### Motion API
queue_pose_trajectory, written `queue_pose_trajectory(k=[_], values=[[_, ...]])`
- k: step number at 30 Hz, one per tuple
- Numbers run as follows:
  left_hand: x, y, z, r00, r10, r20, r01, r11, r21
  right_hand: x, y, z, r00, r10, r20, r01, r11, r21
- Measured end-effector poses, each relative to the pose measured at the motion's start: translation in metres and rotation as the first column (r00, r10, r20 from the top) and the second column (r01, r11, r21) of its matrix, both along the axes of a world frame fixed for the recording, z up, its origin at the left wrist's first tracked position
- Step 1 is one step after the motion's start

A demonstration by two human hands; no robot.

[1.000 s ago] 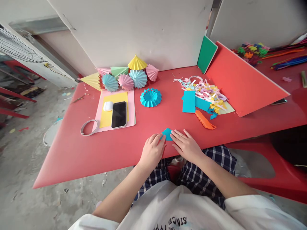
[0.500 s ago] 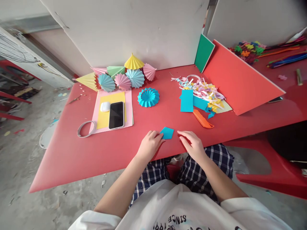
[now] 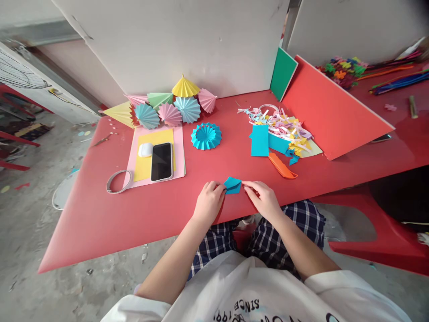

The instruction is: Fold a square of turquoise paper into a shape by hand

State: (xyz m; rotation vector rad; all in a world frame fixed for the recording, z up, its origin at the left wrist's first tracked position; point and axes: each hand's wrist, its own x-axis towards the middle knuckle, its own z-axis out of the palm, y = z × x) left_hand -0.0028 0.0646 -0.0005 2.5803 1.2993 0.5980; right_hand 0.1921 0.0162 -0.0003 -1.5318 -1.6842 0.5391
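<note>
A small folded piece of blue paper [image 3: 233, 187] lies near the front edge of the red table, with a dark gap under its raised upper flap. My left hand [image 3: 209, 199] pinches its left end between thumb and fingers. At the opposite corner, the fingertips of my right hand [image 3: 263, 197] grip the paper's tip. Beyond the hands sits a pleated blue paper ring [image 3: 206, 136]. Flat blue paper rectangles [image 3: 259, 141] rest to the right, above an orange cutter-like tool [image 3: 282, 166] with a ridged edge.
Pleated paper umbrellas [image 3: 170, 114] stand at the back left. A phone [image 3: 161, 162] and a white case [image 3: 145, 150] lie on stacked paper, with a tape roll [image 3: 119, 181] alongside. Paper scraps [image 3: 284, 127] are heaped before a leaning red board [image 3: 335, 107].
My right hand has moved left and now touches the blue paper's right corner. The paper's upper flap has lifted, while my left hand keeps its hold. The view has shifted slightly.
</note>
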Motion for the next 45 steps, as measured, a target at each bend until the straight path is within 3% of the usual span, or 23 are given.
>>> queue_pose_trajectory(k=[6, 12, 15, 17, 21, 24, 27, 29, 34, 38, 41, 45], values=[[0.006, -0.006, -0.002, 0.995, 0.073, 0.071, -0.071, 0.997, -0.024, -0.004, 0.001, -0.002, 0.997, -0.070, -0.044, 0.068, 0.997, -0.042], [0.009, -0.013, -0.001, 0.960, 0.147, 0.237, -0.123, 0.986, -0.114, -0.001, 0.002, -0.001, 0.952, -0.166, -0.258, 0.130, 0.980, -0.150], [0.012, -0.017, -0.001, 0.899, 0.247, 0.362, -0.193, 0.965, -0.178, -0.010, 0.003, -0.001, 0.871, -0.139, -0.471, 0.019, 0.968, -0.251], [0.014, -0.020, -0.001, 0.839, 0.308, 0.448, -0.231, 0.948, -0.219, -0.020, 0.004, -0.001, 0.802, -0.119, -0.586, -0.025, 0.972, -0.232], [0.021, -0.024, 0.004, 0.717, 0.380, 0.584, -0.275, 0.925, -0.263, -0.042, 0.005, 0.003, 0.745, -0.167, -0.646, 0.135, 0.986, -0.099], [0.026, -0.026, 0.009, 0.625, 0.388, 0.677, -0.275, 0.921, -0.274, -0.052, 0.005, 0.018, 0.746, -0.110, -0.657, 0.144, 0.990, -0.002], [0.030, -0.024, 0.016, 0.473, 0.348, 0.809, -0.218, 0.936, -0.276, -0.058, 0.006, 0.036, 0.754, -0.028, -0.656, 0.153, 0.979, 0.134], [0.031, -0.021, 0.021, 0.426, 0.286, 0.858, -0.185, 0.956, -0.227, -0.060, 0.007, 0.045, 0.780, 0.025, -0.625, 0.145, 0.965, 0.219], [0.030, -0.007, 0.041, 0.452, 0.049, 0.891, -0.026, 0.999, -0.042, -0.056, 0.016, 0.062, 0.829, 0.223, -0.513, 0.042, 0.890, 0.455], [0.029, 0.012, 0.071, 0.479, -0.097, 0.873, 0.045, 0.995, 0.086, -0.039, 0.031, 0.084, 0.885, 0.286, -0.367, -0.023, 0.814, 0.580], [0.028, 0.028, 0.095, 0.508, -0.238, 0.828, 0.122, 0.971, 0.204, -0.024, 0.042, 0.107, 0.925, 0.337, -0.174, -0.153, 0.752, 0.641], [0.031, 0.043, 0.114, 0.479, -0.321, 0.817, 0.225, 0.944, 0.239, -0.011, 0.050, 0.126, 0.947, 0.292, -0.130, -0.132, 0.728, 0.672]])
